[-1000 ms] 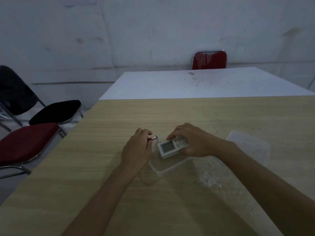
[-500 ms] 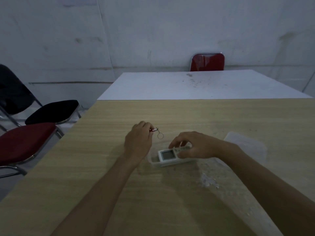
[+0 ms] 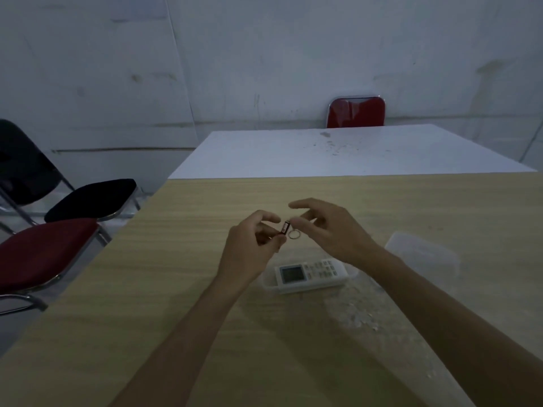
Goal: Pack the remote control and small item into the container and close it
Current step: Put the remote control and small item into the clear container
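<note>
Your left hand (image 3: pixel 249 248) is pinching the keychain (image 3: pixel 284 228) above the table (image 3: pixel 147 289) while your right hand (image 3: pixel 329 230), fingers spread, is hovering beside it over the remote (image 3: pixel 310 271) lying in the container (image 3: pixel 269 284).

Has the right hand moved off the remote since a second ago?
Yes. The right hand left the remote in the container, moving toward the left hand.

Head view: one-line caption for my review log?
Left hand holds small keyring item above remote control in clear container; right hand reaches in.
</note>
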